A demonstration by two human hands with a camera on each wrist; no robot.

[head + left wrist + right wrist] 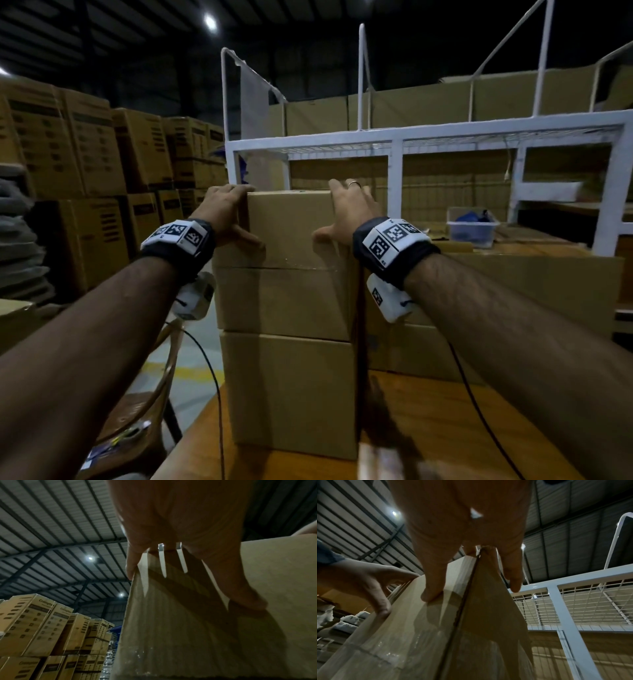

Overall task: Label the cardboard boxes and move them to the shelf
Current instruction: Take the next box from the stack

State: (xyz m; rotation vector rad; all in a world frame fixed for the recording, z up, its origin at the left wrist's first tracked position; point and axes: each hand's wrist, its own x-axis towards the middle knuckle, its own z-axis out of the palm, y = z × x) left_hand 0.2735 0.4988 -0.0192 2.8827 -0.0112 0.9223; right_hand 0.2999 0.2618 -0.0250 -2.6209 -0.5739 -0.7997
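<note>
Three plain cardboard boxes stand stacked on a wooden table (438,428). My left hand (227,214) grips the top box (289,229) at its left edge, thumb on the near face and fingers over the far corner. My right hand (346,212) clamps the box's right corner, with the thumb on the near face and the fingers along the side. Under it are the middle box (284,301) and the bottom box (291,394). The left wrist view shows my left hand (171,520) on the box (188,628). The right wrist view shows my right hand (462,527) on the box corner (419,635). The white wire shelf (394,137) stands just behind. No label is visible.
A large carton (513,291) sits right of the stack, with a clear bin (472,228) of blue items behind it. Printed cartons (85,154) are piled high at the left. A wooden chair (144,411) stands by the table's left edge, and black cables (212,377) hang from my wrists.
</note>
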